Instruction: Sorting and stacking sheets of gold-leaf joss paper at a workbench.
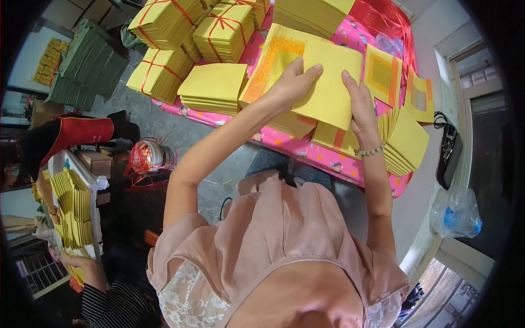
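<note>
A yellow paper sheet (333, 57), folded over, lies between my hands on top of a sheet with an orange printed pattern (268, 63). My left hand (295, 85) is at the fold's left side, its thumb on top and a finger against the patterned sheet; the rest of its fingers are partly hidden. My right hand (361, 104) grips the right edge, thumb above and other fingers out of sight. A low stack of folded yellow paper (213, 82) sits to the left of my left hand. Right of my right hand leans a fanned stack of folded paper (402, 139).
Bundles tied with red ribbon (221, 33) are piled at the far left of the pink patterned table cover (336, 161). Loose printed sheets (383, 74) lie at the right. On the left, co-workers handle yellow paper at another table (95, 218). A black bag (448, 156) hangs by the wall.
</note>
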### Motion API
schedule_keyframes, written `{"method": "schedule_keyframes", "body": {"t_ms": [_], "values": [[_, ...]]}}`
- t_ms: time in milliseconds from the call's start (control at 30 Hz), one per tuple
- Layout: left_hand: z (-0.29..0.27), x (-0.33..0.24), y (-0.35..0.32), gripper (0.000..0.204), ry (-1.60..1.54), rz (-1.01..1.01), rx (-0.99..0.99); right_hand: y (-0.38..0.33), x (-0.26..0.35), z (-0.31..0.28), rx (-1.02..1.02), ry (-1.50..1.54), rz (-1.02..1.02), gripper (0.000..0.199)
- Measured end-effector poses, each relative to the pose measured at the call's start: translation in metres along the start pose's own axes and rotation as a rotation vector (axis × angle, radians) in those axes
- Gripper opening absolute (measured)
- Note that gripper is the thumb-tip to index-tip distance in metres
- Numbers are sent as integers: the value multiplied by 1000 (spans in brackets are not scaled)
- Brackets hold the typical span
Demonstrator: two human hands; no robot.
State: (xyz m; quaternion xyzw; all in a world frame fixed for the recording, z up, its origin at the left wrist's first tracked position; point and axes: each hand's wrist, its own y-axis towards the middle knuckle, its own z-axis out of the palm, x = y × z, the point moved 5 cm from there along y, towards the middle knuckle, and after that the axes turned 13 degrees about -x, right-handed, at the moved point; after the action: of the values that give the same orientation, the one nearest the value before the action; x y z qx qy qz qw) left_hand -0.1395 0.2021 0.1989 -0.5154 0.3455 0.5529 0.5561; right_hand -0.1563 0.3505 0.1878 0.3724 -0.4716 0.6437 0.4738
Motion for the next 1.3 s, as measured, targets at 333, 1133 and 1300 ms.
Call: {"method": "schedule_keyframes", "body": {"t_ms": [333,1133,1300], "values": [[-23,-29,-36,31,281,764,-116,-12,14,7,159,-224,-504,42],[-29,-20,-52,40,269,618,-157,-30,37,10,100,-223,-554,29],[-35,-12,-73,51,165,621,-241,-42,32,11,62,-413,-593,25]]}}
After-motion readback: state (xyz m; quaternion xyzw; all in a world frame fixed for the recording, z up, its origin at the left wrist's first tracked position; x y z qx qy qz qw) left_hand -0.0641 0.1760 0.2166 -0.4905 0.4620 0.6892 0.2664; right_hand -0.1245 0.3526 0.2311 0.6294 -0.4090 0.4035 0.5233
